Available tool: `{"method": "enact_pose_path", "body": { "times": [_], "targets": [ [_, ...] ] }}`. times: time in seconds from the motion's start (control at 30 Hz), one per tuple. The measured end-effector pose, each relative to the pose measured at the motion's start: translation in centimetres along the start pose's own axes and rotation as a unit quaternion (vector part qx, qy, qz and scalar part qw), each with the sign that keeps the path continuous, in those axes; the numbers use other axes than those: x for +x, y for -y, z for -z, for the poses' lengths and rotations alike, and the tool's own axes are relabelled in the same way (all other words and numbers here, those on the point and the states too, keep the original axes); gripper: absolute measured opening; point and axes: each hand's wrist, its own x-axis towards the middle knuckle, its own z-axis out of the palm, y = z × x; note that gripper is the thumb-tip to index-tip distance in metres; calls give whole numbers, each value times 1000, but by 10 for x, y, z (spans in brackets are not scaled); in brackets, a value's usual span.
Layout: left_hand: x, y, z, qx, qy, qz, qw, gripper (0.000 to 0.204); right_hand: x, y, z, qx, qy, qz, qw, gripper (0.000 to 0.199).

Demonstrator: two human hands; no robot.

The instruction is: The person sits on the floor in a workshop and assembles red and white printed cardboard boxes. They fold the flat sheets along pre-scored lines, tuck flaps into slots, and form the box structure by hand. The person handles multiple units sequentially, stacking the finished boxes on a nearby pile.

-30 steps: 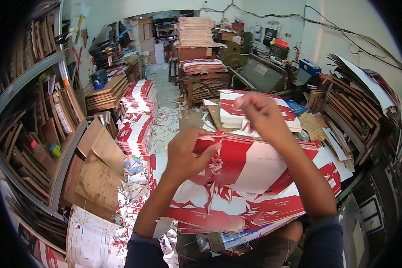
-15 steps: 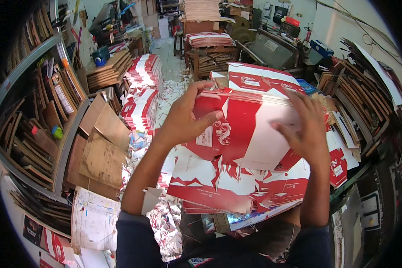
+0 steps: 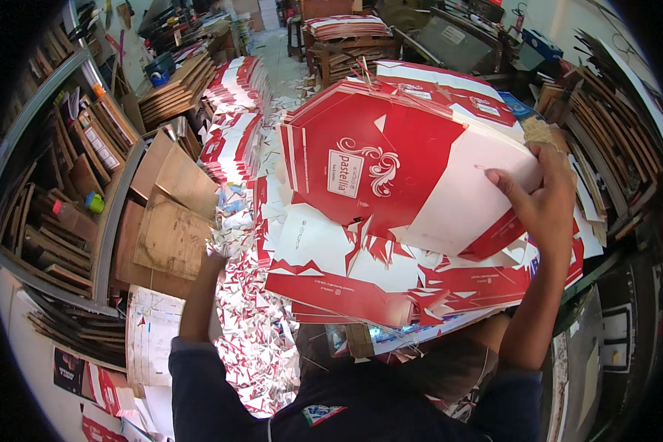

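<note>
A thick stack of red and white die-cut cardboard sheets [image 3: 390,162] is propped at a tilt in front of me, its printed top sheet facing me. My right hand [image 3: 549,184] grips its right edge, thumb on the white face and fingers behind. Beneath lie more printed cardboard sheets [image 3: 346,291] with torn, jagged edges and loose bits. My left hand [image 3: 217,249] is down at the left, away from the stack, over paper scraps [image 3: 250,331]; its fingers are blurred and mostly hidden among pale bits, so I cannot tell what they hold.
Scraps cover the floor to my left. Behind them stand tall piles of red and white sheets [image 3: 232,140]. A metal shelf [image 3: 118,214] of wooden boards lines the left side, with plywood panels [image 3: 173,236] leaning there. Boards [image 3: 611,118] are stacked at the right.
My left hand has left the stack and dropped down to the left over the scraps. My right hand has moved right and now grips the stack's edge. The view has tilted downward.
</note>
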Motion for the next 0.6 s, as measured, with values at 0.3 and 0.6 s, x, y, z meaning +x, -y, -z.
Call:
{"method": "enact_pose_path", "body": {
  "times": [0.3, 0.6],
  "targets": [
    [-120, -10, -121, -235, 265, 108, 929, 52, 13, 31, 6, -91, 17, 138, 986, 64],
    [-74, -59, -63, -578, 118, 357, 724, 50, 9, 24, -42, 38, 34, 81, 995, 58]
  ]
}}
